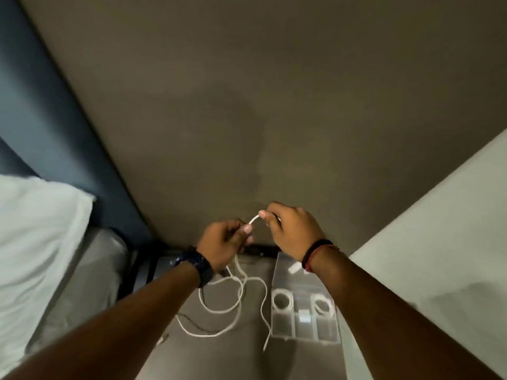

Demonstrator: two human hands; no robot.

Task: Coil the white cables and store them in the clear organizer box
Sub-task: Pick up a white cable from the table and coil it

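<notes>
Pinching a white cable between them, the left hand and right hand are hovering above a grey surface — loose loops trailing below. At 3 o'clock the clear organizer box is sitting (two coils inside); a white pillow is lying at 9 o'clock beneath a drab wall.

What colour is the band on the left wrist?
Dark blue, nearly black, with a faint speckle; the wristband shows in the head view, the only view.

Smooth white plastic-sheathed cable; clear glossy plastic organizer box at 3 o'clock of it; matt grey tabletop; soft white cloth pillow at 9 o'clock.
</notes>
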